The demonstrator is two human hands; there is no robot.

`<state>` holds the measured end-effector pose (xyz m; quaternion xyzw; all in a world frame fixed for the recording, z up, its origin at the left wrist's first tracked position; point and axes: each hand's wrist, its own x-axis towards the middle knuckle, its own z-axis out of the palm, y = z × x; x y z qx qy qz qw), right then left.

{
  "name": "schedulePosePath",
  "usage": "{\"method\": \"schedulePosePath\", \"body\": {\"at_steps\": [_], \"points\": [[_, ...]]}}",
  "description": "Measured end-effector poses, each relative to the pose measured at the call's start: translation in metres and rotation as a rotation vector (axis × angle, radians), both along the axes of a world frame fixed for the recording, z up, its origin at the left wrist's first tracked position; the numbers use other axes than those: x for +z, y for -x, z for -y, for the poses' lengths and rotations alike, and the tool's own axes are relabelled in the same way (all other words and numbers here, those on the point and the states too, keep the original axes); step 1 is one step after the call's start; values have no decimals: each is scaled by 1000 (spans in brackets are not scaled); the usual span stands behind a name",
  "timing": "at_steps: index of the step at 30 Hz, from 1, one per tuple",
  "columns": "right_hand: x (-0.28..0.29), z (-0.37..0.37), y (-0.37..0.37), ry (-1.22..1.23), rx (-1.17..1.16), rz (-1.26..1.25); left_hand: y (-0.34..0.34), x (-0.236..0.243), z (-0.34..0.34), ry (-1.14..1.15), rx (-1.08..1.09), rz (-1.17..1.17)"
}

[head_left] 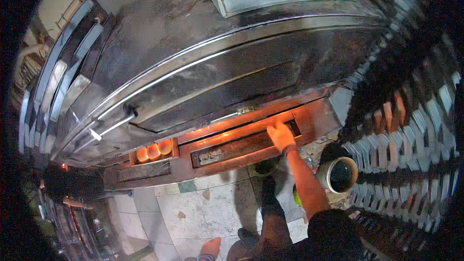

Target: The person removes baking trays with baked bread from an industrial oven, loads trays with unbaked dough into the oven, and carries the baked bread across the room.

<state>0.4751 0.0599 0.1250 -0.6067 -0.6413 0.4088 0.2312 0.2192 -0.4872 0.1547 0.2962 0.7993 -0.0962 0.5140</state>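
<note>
My right hand (281,136) reaches out over the glowing front ledge (316,116) of a large metal oven. Its fingers are curled at the right end of a long dark recessed tray (232,151) in that ledge; what they grip, if anything, is hidden. Low in the picture, my left hand (210,247) hangs beside my leg, loosely closed, with nothing visible in it. Several golden, rounded loaves (153,152) sit side by side in a tin at the left part of the oven opening.
A bucket (326,176) with dark contents stands right of my forearm. Stacked metal pans (401,150) rise along the right side. At the left, a person in dark clothing (72,181) stands by the oven, one forearm (77,204) showing. Pale tiles (203,212) cover the floor.
</note>
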Motion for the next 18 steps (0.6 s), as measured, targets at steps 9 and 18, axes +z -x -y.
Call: {"method": "schedulePosePath", "body": {"at_steps": [9,18], "points": [[-20,-155,35,9,355,767,-24,55,-63,-358,-74,60],[14,-59,-33,-619,112,603,-31,28,-74,-76,584,167]]}}
